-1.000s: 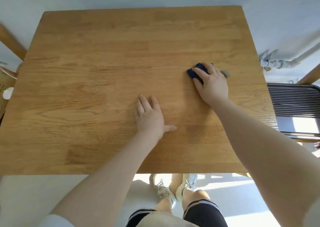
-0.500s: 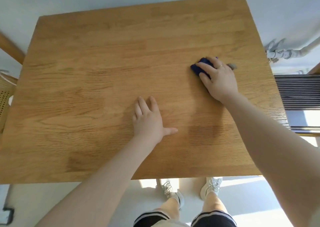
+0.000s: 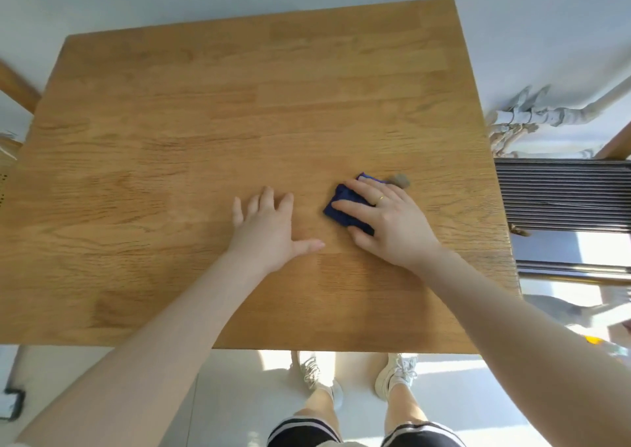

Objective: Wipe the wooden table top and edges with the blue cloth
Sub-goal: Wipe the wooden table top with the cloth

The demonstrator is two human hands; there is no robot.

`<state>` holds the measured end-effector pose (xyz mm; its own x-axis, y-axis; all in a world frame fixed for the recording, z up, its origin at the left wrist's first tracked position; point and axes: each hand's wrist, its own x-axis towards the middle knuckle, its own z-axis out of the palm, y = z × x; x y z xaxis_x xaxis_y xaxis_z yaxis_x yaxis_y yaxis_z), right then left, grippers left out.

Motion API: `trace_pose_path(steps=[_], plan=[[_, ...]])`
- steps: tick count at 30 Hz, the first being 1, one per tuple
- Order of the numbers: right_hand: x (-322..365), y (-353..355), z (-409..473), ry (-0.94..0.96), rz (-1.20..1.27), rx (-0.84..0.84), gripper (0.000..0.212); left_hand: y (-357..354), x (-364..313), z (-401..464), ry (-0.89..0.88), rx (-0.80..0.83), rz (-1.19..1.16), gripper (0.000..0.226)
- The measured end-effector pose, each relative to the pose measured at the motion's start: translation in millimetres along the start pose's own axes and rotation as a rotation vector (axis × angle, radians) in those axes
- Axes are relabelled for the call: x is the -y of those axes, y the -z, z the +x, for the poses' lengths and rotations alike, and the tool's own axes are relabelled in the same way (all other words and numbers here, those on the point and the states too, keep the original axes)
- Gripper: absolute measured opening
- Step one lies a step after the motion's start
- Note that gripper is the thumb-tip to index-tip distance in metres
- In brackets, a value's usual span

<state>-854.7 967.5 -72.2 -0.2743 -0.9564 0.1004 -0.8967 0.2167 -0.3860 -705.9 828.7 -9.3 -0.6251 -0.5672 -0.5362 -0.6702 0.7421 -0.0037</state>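
Observation:
A square wooden table [image 3: 211,112] fills most of the view. The blue cloth [image 3: 343,206] lies crumpled on its right-centre part. My right hand [image 3: 386,219] presses flat on the cloth, fingers spread over it, a ring on one finger; most of the cloth is hidden under the palm. My left hand [image 3: 269,228] rests flat on the bare wood just left of the cloth, fingers apart, holding nothing. A small grey smudge or tag [image 3: 399,180] shows at the far tip of my right hand.
A dark ribbed chair seat [image 3: 563,194] stands off the table's right edge, with white pipes [image 3: 532,117] behind it. A wooden chair part [image 3: 17,88] sits at the left. My legs and shoes [image 3: 321,375] are below the near edge.
My right hand has slid the cloth leftward and nearer, toward my left hand. The left hand stays flat in about the same place. The camera view has shifted slightly.

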Motion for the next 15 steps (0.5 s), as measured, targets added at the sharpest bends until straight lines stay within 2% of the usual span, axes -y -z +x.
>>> trace_pose_path(steps=[4, 7, 9, 12, 15], plan=[[-39.2, 15.8, 44.3, -0.215, 0.004, -0.092, 0.04, -7.7, -22.1, 1.6, 0.096, -0.006, -0.03, 0.111], [-38.8, 16.8, 44.3, -0.227, -0.005, -0.099, 0.04, -16.5, -37.2, 6.6, 0.167, -0.02, -0.03, 0.12], [-26.7, 15.5, 15.0, -0.172, 0.008, -0.095, 0.04, -19.1, -43.3, 7.8, 0.193, -0.025, -0.05, 0.125], [-18.9, 19.1, -33.7, 0.009, 0.023, 0.027, 0.042, -15.0, -47.6, 10.7, 0.223, -0.009, -0.118, 0.127], [-41.9, 23.9, -25.5, 0.11, 0.028, 0.056, 0.041, -11.9, -48.8, 9.0, 0.232, -0.012, -0.167, 0.128]])
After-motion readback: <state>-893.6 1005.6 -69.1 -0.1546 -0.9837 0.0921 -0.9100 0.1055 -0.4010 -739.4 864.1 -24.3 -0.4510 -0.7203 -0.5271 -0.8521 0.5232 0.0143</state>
